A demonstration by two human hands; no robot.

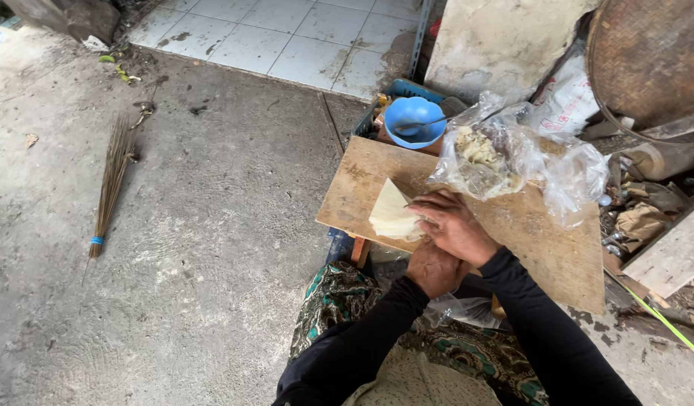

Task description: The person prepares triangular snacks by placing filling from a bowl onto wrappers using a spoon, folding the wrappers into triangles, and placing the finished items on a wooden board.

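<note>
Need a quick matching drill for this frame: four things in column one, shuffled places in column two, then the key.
Column one:
1. blue bowl
2. stick broom
3. pale wrappers
4. clear plastic bag

Column two:
A. lying on the concrete floor, far left
B. on the wooden board, under the right hand
C. beyond the board's far edge, with a spoon in it
D. on the board, right of the wrappers, with a lumpy filling inside

Pairs: 1-C, 2-A, 3-B, 4-D
</note>
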